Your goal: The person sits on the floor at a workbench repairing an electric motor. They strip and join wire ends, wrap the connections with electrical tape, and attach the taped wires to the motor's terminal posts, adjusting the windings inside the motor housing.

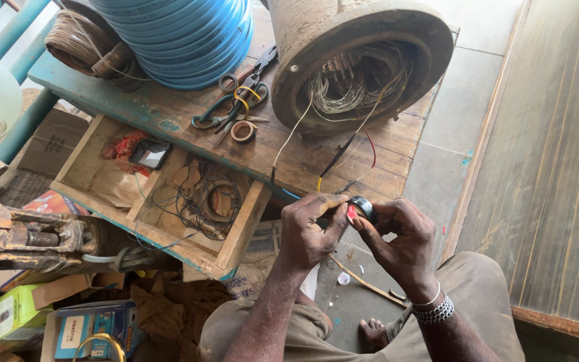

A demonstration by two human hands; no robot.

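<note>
A view from above of a person seated at a worn wooden workbench (343, 157), with both hands raised just off its near edge.

The left hand (309, 231) is curled nearly closed, its fingers folded in and the thumb pressed toward the other hand, pinching the end of thin wires that run up onto the bench. The right hand (400, 238) is also mostly closed, with thumb and forefinger gripping a small roll of black tape (363, 206) held between the two hands; a spot of red shows at the roll's inner side, just where the two thumbs meet. A metal bracelet (435, 310) sits on the right wrist.

The wires (343, 144), white, black, red and yellow, lead from the hands across the bench top into a large, rusty, round motor housing (363, 50) lying on the far part of the bench, its open mouth showing tangled copper windings.

To the left of the housing on the bench lie pliers and scissors (236, 104) beside a small tape ring (243, 131). Farther left stands a stack of blue coiled material (182, 37).

Below the bench's near-left edge an open wooden drawer (162, 194) holds loops of dark wire and a small dark device. Cardboard boxes (48, 315) lie on the floor under the drawer. The person's bare foot (374, 332) rests on the floor below the hands.
</note>
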